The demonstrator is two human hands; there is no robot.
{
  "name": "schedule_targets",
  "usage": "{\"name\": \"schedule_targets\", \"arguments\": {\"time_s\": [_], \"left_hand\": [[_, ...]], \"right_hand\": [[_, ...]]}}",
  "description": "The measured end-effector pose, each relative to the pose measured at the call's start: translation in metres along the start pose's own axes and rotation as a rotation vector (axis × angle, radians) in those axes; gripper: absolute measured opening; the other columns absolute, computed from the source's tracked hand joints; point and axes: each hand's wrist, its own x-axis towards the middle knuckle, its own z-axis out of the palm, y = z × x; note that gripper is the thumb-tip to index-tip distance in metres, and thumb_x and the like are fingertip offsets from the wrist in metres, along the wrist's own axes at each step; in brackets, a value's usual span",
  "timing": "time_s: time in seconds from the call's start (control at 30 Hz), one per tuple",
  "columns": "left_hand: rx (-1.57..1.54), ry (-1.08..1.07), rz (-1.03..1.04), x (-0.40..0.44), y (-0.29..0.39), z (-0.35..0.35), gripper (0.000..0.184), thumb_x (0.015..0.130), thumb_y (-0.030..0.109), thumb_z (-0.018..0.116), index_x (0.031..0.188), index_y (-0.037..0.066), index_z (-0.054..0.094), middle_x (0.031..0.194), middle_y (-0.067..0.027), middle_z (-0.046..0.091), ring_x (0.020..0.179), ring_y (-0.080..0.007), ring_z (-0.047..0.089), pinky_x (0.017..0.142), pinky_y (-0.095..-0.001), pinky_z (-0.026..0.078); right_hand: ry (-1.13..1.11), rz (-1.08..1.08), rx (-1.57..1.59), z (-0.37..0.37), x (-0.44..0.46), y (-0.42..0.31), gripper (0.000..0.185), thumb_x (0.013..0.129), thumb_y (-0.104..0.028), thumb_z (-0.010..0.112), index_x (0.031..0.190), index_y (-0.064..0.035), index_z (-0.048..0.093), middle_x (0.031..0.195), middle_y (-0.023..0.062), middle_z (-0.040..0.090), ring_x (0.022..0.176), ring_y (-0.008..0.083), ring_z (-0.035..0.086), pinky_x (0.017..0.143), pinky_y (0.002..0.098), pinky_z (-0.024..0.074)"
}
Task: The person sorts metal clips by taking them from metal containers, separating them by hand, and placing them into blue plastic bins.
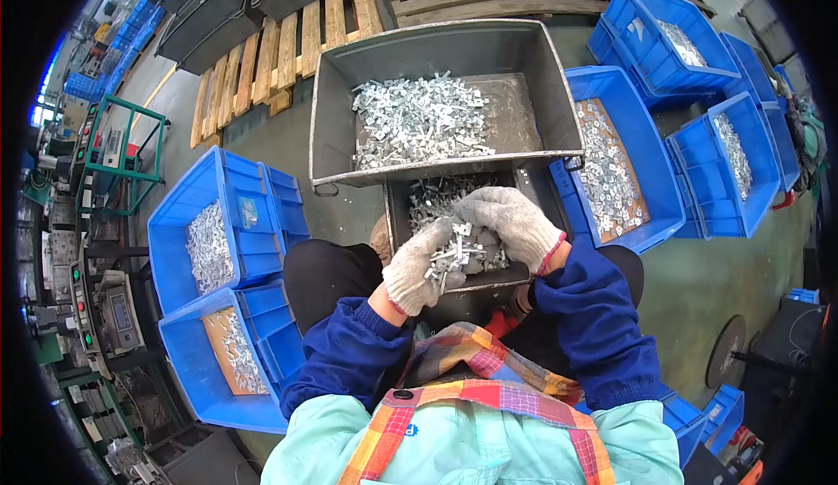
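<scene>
Both hands wear off-white knitted work gloves. My left hand [415,274] is cupped around a handful of small silvery metal parts [456,256]. My right hand [517,221] curls in from the other side, its fingertips bent against the same handful; some fingers are hidden. Beneath them stands a lower metal bin [497,286] between my knees, with more metal parts [436,195] inside. A larger grey metal bin [532,149] sits just beyond, with a heap of similar parts [419,123] on its left side.
Blue plastic crates with metal parts flank me: a left crate [179,262], a lower-left crate [196,389], a right crate [650,197] and several more. Wooden pallets [288,48] lie behind the bins. Machines [118,315] line the far left, near a green frame [131,149].
</scene>
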Motion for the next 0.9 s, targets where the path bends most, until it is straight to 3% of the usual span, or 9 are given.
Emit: {"name": "schedule_targets", "arguments": {"time_s": [0.1, 0.13, 0.27, 0.4, 0.5, 0.53, 0.63, 0.67, 0.9], "left_hand": [[-0.006, 0.026, 0.038, 0.002, -0.002, 0.000, 0.029, 0.103, 0.028, 0.057, 0.122, 0.007, 0.062, 0.103, -0.0089, 0.073, 0.078, -0.0206, 0.074, 0.054, -0.0304, 0.060], [0.003, 0.038, 0.055, 0.004, -0.002, -0.003, 0.029, 0.103, 0.026, 0.056, 0.122, 0.005, 0.062, 0.102, -0.0113, 0.073, 0.080, -0.0223, 0.074, 0.060, -0.0338, 0.062], [0.011, -0.008, 0.038, 0.003, 0.002, -0.010, 0.029, 0.103, 0.025, 0.056, 0.121, 0.003, 0.061, 0.099, -0.0133, 0.072, 0.083, -0.0256, 0.074, 0.067, -0.0381, 0.065], [-0.040, 0.007, 0.065, -0.001, 0.001, 0.002, 0.031, 0.103, 0.026, 0.055, 0.123, 0.003, 0.061, 0.100, -0.0114, 0.072, 0.075, -0.0213, 0.072, 0.055, -0.0278, 0.059], [-0.085, 0.104, 0.094, -0.010, 0.005, 0.033, 0.033, 0.104, 0.025, 0.054, 0.125, 0.000, 0.059, 0.103, -0.0133, 0.072, 0.081, -0.0223, 0.073, 0.061, -0.0298, 0.062], [-0.060, -0.031, 0.088, -0.007, 0.003, 0.015, 0.034, 0.103, 0.024, 0.056, 0.128, 0.002, 0.060, 0.105, -0.0115, 0.072, 0.085, -0.0217, 0.073, 0.065, -0.0313, 0.063], [0.001, 0.026, 0.096, -0.002, 0.001, 0.002, 0.033, 0.103, 0.025, 0.058, 0.128, 0.005, 0.061, 0.105, -0.0094, 0.072, 0.084, -0.0204, 0.073, 0.064, -0.0308, 0.063], [0.014, 0.100, 0.089, -0.001, -0.002, 0.003, 0.031, 0.102, 0.026, 0.059, 0.126, 0.007, 0.062, 0.104, -0.0075, 0.072, 0.081, -0.0189, 0.073, 0.059, -0.0296, 0.061], [-0.282, 0.002, 0.048, -0.012, 0.016, 0.001, 0.036, 0.103, 0.037, 0.060, 0.122, 0.006, 0.059, 0.103, -0.0114, 0.069, 0.076, -0.0253, 0.071, 0.048, -0.0259, 0.055]], "right_hand": [[0.125, -0.067, -0.190, 0.009, -0.004, -0.009, 0.027, 0.095, -0.022, 0.065, 0.106, 0.0005, 0.072, 0.084, 0.0072, 0.070, 0.071, 0.0160, 0.066, 0.060, 0.0306, 0.0522], [0.265, -0.518, -0.669, 0.007, 0.011, 0.005, 0.020, 0.091, -0.017, 0.064, 0.102, -0.0024, 0.073, 0.089, 0.0122, 0.072, 0.083, 0.0257, 0.070, 0.070, 0.0359, 0.0549], [0.396, -1.022, -1.267, 0.008, 0.007, 0.028, 0.023, 0.092, -0.026, 0.063, 0.100, -0.0058, 0.070, 0.100, 0.0153, 0.069, 0.098, 0.0353, 0.066, 0.083, 0.0478, 0.0544], [0.167, -0.071, -0.174, 0.013, -0.004, -0.003, 0.029, 0.096, -0.026, 0.062, 0.108, -0.0012, 0.071, 0.084, 0.0076, 0.072, 0.074, 0.0165, 0.067, 0.069, 0.0333, 0.0543], [0.098, -0.081, 0.183, 0.013, 0.001, 0.006, 0.029, 0.097, -0.027, 0.062, 0.106, -0.0001, 0.071, 0.082, 0.0034, 0.070, 0.069, 0.0111, 0.062, 0.064, 0.0334, 0.0533], [0.068, -0.030, -0.004, 0.009, -0.004, -0.004, 0.024, 0.096, -0.023, 0.066, 0.107, -0.0008, 0.069, 0.086, 0.0048, 0.070, 0.071, 0.0128, 0.064, 0.057, 0.0305, 0.0502], [0.455, -0.893, -1.148, 0.016, 0.006, 0.013, 0.022, 0.094, -0.020, 0.066, 0.107, -0.0019, 0.070, 0.090, 0.0086, 0.071, 0.078, 0.0184, 0.067, 0.067, 0.0349, 0.0528], [0.469, -0.740, -1.252, 0.020, 0.002, 0.020, 0.020, 0.092, -0.017, 0.066, 0.106, -0.0030, 0.070, 0.090, 0.0109, 0.071, 0.085, 0.0228, 0.068, 0.077, 0.0381, 0.0530], [0.207, -0.229, 0.488, -0.015, 0.013, 0.010, 0.018, 0.096, -0.018, 0.063, 0.099, -0.0008, 0.068, 0.082, 0.0095, 0.065, 0.074, 0.0197, 0.065, 0.071, 0.0419, 0.0564]]}}
